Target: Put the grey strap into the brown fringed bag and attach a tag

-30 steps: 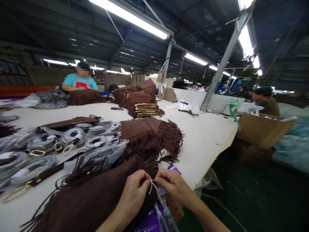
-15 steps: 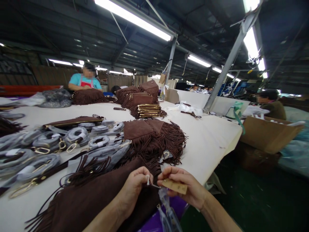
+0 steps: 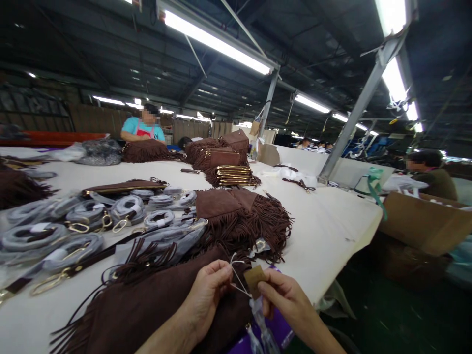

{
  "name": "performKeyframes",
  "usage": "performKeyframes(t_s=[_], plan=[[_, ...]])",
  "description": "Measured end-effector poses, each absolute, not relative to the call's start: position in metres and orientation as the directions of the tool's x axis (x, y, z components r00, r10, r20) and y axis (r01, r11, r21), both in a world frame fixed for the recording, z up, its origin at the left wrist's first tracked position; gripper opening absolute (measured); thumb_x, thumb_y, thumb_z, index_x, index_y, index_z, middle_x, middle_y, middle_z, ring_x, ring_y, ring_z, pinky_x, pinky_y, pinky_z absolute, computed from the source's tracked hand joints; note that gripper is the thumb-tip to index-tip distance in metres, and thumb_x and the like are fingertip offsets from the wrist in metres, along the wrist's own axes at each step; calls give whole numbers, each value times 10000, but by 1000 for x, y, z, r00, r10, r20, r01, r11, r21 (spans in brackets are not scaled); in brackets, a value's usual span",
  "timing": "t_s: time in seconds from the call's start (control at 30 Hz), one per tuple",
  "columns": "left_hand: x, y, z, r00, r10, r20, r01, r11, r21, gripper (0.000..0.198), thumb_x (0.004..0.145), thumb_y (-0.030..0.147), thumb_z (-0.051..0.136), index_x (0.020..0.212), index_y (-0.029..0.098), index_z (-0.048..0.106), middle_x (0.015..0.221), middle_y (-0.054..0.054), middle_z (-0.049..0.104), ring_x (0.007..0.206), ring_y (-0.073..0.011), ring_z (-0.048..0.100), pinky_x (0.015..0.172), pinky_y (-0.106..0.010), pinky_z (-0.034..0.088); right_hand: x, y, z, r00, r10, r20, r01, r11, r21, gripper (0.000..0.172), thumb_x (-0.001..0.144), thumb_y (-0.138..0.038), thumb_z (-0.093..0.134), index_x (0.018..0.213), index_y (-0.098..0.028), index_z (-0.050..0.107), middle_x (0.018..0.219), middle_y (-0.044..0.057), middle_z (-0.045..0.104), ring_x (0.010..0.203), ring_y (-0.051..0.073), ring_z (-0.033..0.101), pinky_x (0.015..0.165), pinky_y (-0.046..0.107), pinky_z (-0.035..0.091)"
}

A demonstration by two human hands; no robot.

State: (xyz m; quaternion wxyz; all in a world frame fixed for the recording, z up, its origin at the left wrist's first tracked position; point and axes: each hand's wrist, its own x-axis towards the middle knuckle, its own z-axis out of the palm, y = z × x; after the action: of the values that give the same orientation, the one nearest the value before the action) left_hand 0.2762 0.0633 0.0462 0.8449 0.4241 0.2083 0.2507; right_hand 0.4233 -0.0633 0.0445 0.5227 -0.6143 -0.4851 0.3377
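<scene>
A brown suede fringed bag [image 3: 147,305] lies on the white table [image 3: 332,226] right in front of me. My left hand [image 3: 210,287] pinches a thin white string [image 3: 236,275] above the bag's near edge. My right hand [image 3: 283,297] holds a small brown paper tag [image 3: 254,279] that hangs on that string. A clear plastic wrapper [image 3: 260,327] dangles below my hands, over something purple.
More brown fringed bags [image 3: 243,221] lie just beyond. Several plastic-wrapped straps with gold clips [image 3: 84,216] cover the table's left. A stack of bags [image 3: 230,174] stands farther back. A person in a teal shirt [image 3: 143,129] works across the table. A cardboard box [image 3: 424,221] and a person sit at right.
The paper tag has come up into my right hand and now stands upright on the string between my hands. The camera has tilted slightly, shifting the scene right.
</scene>
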Motion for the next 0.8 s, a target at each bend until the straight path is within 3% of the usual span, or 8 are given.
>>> performKeyframes(t_s=[0.13, 0.27, 0.33, 0.43, 0.5, 0.6, 0.67, 0.8], plan=[[278, 63, 42, 765, 623, -160, -278, 544, 791, 421, 525, 430, 852, 582, 154, 540, 559, 58, 478, 548, -77, 410, 554, -207, 332, 411, -63, 53, 247, 903, 352, 732, 64, -678, 263, 960, -340, 443, 894, -206, 659, 750, 40, 634, 656, 188, 605, 619, 279, 461], [276, 59, 45, 730, 674, -113, -271, 438, 857, 288, 606, 393, 791, 646, 156, 633, 604, 25, 562, 580, -105, 465, 592, -230, 371, 404, -61, 52, 134, 929, 345, 877, 51, -477, 326, 972, -249, 356, 1115, -219, 648, 835, 80, 624, 728, 226, 626, 640, 302, 476], [272, 55, 52, 699, 714, 28, -229, 187, 955, 187, 692, 342, 716, 644, 168, 666, 637, 0, 594, 635, -139, 506, 644, -265, 396, 403, -58, 49, 116, 929, 352, 905, 47, -422, 361, 954, -226, 344, 1177, -207, 628, 848, 96, 629, 724, 240, 632, 633, 315, 486], [264, 49, 64, 721, 590, 363, -143, -385, 912, 173, 801, 261, 623, 665, 203, 714, 685, -28, 625, 741, -185, 541, 744, -315, 401, 403, -52, 45, 165, 895, 415, 845, 89, -527, 335, 932, -233, 374, 1152, -185, 621, 919, 110, 665, 829, 252, 650, 721, 327, 510], [259, 47, 69, 740, 474, 477, -166, -559, 812, 219, 872, 245, 549, 748, 222, 728, 770, -40, 643, 806, -192, 556, 787, -319, 409, 403, -50, 43, 257, 887, 384, 730, 83, -678, 251, 934, -306, 420, 1012, -190, 629, 810, 71, 669, 738, 225, 655, 660, 296, 516], [258, 52, 67, 641, 588, 494, -165, -522, 837, 225, 896, 205, 461, 922, 206, 685, 940, -63, 628, 900, -191, 571, 817, -303, 437, 402, -49, 39, 393, 892, 224, 512, -10, -859, 265, 917, -453, 475, 846, -212, 561, 566, -17, 573, 466, 165, 574, 457, 237, 461], [260, 57, 63, 630, 642, 437, -114, -481, 870, 222, 856, 174, 482, 988, 195, 659, 987, -65, 626, 934, -197, 574, 836, -302, 438, 401, -50, 37, 428, 888, 168, 436, -41, -899, 285, 899, -490, 499, 830, -217, 538, 528, -37, 554, 421, 149, 548, 427, 220, 437], [266, 60, 58, 783, 537, 313, -68, -426, 902, 172, 822, 165, 512, 795, 186, 680, 796, -24, 645, 778, -175, 584, 719, -265, 428, 398, -52, 34, 410, 899, 155, 404, -26, -914, 273, 884, -481, 531, 821, -215, 543, 537, -31, 584, 437, 146, 558, 452, 221, 434]])
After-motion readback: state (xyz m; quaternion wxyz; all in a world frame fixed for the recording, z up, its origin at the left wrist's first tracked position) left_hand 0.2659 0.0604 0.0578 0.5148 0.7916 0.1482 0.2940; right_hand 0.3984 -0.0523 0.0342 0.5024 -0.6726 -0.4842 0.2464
